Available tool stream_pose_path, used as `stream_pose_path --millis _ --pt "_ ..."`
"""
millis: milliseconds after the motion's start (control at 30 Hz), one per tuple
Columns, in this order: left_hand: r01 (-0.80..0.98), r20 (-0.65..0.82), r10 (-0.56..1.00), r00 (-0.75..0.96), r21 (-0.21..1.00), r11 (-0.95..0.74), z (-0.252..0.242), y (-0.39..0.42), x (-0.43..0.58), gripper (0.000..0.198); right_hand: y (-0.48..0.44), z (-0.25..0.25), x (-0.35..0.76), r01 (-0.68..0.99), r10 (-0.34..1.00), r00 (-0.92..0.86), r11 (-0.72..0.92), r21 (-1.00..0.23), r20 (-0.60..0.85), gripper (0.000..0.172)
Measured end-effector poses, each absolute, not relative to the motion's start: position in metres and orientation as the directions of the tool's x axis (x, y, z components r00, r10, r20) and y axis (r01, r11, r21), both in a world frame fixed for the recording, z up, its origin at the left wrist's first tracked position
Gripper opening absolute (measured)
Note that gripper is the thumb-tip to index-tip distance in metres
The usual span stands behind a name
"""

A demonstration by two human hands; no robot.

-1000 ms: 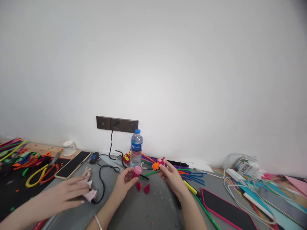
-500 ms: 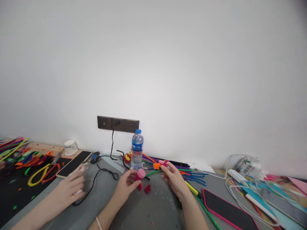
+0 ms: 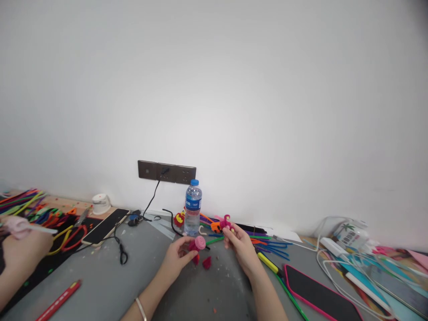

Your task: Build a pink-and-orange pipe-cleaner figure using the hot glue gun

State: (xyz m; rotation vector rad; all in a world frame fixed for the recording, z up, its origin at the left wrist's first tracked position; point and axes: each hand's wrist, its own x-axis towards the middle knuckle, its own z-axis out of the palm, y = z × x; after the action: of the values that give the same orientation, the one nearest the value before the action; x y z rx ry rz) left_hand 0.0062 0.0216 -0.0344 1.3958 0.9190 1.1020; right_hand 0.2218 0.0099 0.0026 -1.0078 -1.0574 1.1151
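Note:
My left hand point(image 3: 179, 261), with a pale bracelet at the wrist, pinches a pink spiral rose point(image 3: 199, 243) with darker magenta below it. Between the thumb and fingers of my right hand point(image 3: 241, 245) is a magenta curled pipe cleaner piece point(image 3: 226, 223). Something orange with dark spots point(image 3: 216, 227) sits right beside that piece; whether the two are joined I cannot tell. A small dark-red piece point(image 3: 207, 263) lies on the grey table between my hands. Behind them stands a water bottle point(image 3: 193, 209) with a blue cap.
At far left another person's hand point(image 3: 26, 249) holds something pale pink. Near it are scissors point(image 3: 75, 238), a phone point(image 3: 105, 227) and a red pencil-like stick point(image 3: 60, 301). Blue pipe cleaners point(image 3: 272, 247), a yellow marker point(image 3: 267, 262), a pink-edged phone point(image 3: 319, 294) and white cables point(image 3: 329, 276) lie right.
The other person's hand has drawn back to the left, uncovering the red stick, and the black cord has shifted. My right hand has raised the magenta piece slightly; my left hand barely moved.

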Motion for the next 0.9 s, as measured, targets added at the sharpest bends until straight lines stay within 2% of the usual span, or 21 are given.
stream_pose_path --millis 133,333,633,900 --pt "-0.109 0.097 0.958 0.272 0.992 -0.070 -0.032 0.021 0.006 0.041 0.011 0.005 0.214 -0.085 0.959 0.183 0.235 -0.968 0.217 0.038" --pt "-0.085 0.118 0.958 0.262 0.991 -0.099 -0.034 0.023 0.006 0.033 0.015 0.000 0.205 -0.156 0.967 0.161 0.221 -0.963 0.196 0.036" --pt "-0.138 0.091 0.950 0.297 0.989 -0.052 -0.034 0.023 0.007 0.041 0.015 0.002 0.197 -0.127 0.951 0.203 0.260 -0.957 0.231 0.036" --pt "-0.117 0.071 0.954 0.291 0.992 -0.038 -0.029 0.020 0.007 0.042 0.015 0.003 0.195 -0.123 0.956 0.151 0.271 -0.955 0.251 0.036"
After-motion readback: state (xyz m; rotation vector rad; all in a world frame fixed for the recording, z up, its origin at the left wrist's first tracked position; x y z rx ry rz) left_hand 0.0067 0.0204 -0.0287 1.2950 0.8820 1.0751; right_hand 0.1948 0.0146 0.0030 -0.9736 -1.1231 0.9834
